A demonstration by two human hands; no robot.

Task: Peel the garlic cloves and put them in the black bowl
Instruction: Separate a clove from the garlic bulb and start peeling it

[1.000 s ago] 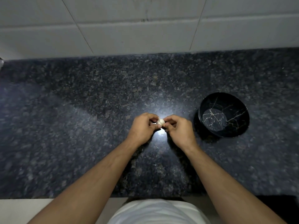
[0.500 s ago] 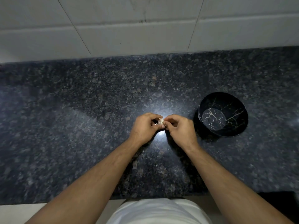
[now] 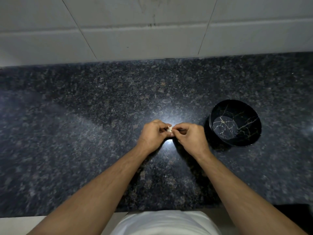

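A small pale garlic clove (image 3: 169,129) sits in the middle of the frame, held between the two hands above the dark speckled surface (image 3: 84,124). The left hand (image 3: 153,135) has its fingers curled around the clove from the left side, and the right hand (image 3: 191,137) pinches it from the right with thumb and fingertips, so both hands meet at the clove. Only a little part of the clove shows between the fingertips; most of it is covered, and it is too small to tell how much skin is on it. The black bowl (image 3: 254,133), with thin light veins inside, stands on the surface to the right of the right hand, near it but not touching. Both forearms run out of the frame at the lower edge, beside a white garment (image 3: 166,223).
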